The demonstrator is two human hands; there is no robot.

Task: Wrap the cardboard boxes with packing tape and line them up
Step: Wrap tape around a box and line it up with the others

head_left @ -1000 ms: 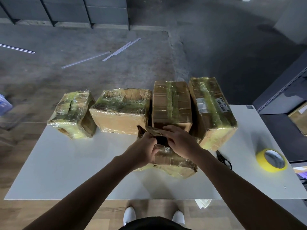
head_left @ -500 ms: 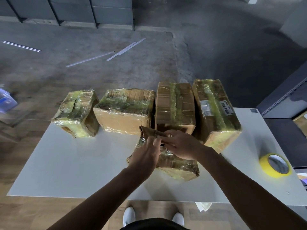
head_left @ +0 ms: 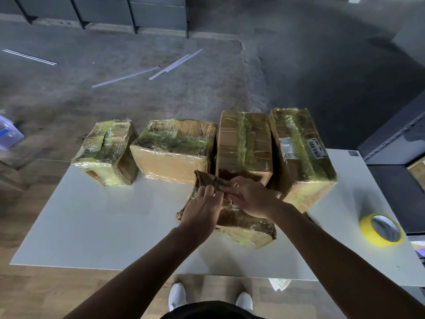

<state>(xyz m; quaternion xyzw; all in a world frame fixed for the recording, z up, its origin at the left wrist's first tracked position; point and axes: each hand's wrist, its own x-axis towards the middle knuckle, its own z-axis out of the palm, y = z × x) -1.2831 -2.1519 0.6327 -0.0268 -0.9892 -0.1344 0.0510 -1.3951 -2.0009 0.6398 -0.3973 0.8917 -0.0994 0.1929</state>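
Left hand [head_left: 202,211] and right hand [head_left: 251,198] together pinch the flap [head_left: 207,179] atop the near box [head_left: 246,229]; 4 boxes [head_left: 174,149] behind.

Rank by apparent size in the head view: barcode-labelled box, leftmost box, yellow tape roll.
1. barcode-labelled box
2. leftmost box
3. yellow tape roll, clearly smallest even though it lies nearer the camera

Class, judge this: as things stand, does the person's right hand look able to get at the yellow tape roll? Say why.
Probably yes. The tape roll lies on the table to the right, with nothing between it and the right hand, though that hand grips the front box and must let go first.
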